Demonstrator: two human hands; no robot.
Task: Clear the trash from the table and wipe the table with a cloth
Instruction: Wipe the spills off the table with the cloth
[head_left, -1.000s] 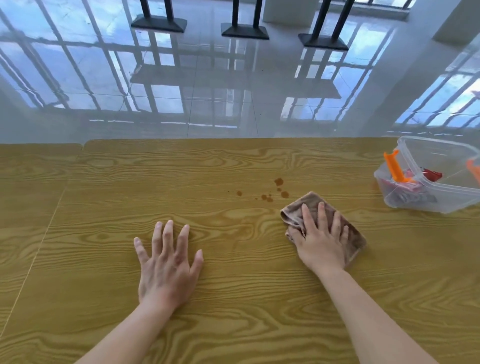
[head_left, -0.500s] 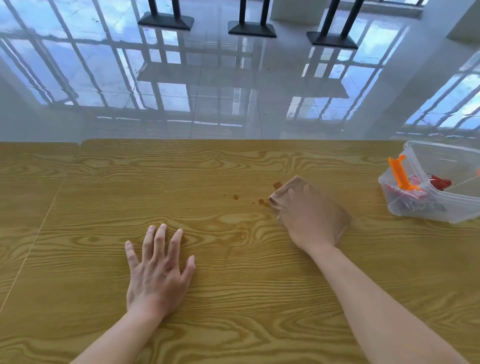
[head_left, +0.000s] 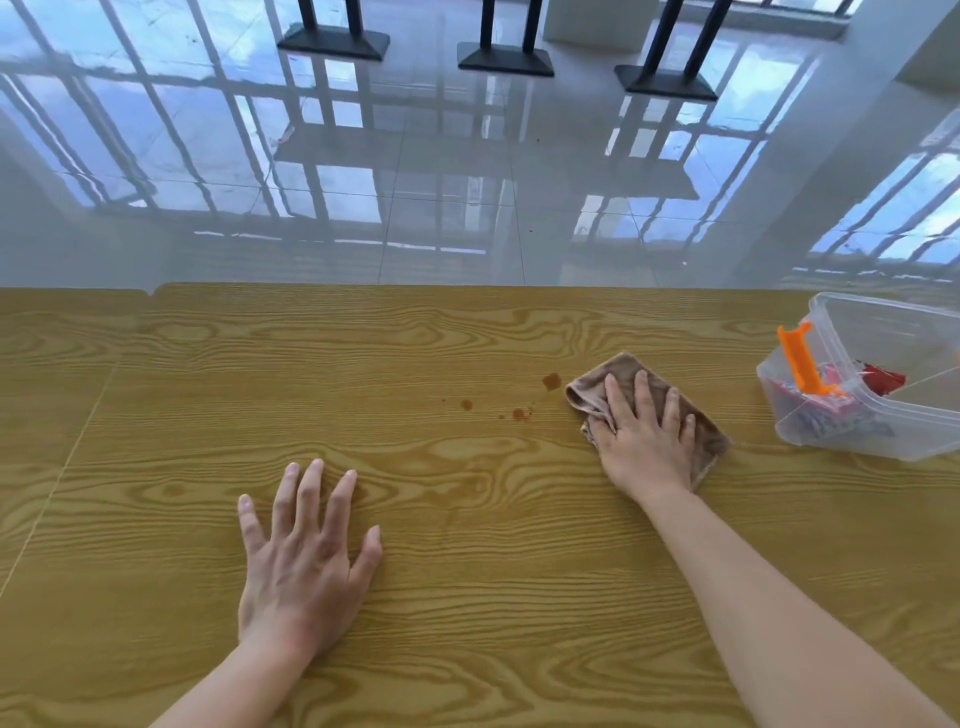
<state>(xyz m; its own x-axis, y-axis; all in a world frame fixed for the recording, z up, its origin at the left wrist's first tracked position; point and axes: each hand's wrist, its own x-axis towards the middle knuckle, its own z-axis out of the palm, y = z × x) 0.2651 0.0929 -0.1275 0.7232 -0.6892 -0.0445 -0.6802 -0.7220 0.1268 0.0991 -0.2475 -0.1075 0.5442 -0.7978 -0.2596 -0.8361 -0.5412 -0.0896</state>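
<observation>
Right of centre: right hand (head_left: 647, 439) flat, fingers spread, pressing the brown cloth (head_left: 649, 410) on the wooden table (head_left: 467, 519).
Cloth has swung back right since half a second ago; brown spots (head_left: 519, 413) still left of it, so wiping isn't done. Cloth's long axis runs upper-left to lower-right. Left hand (head_left: 306, 558) open, flat, empty. Trash sits in the clear bin (head_left: 857, 415).

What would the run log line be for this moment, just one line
phase: wiping | right hand: flat on brown cloth | left hand: flat on table | brown spots: left of cloth | trash: in clear bin
</observation>
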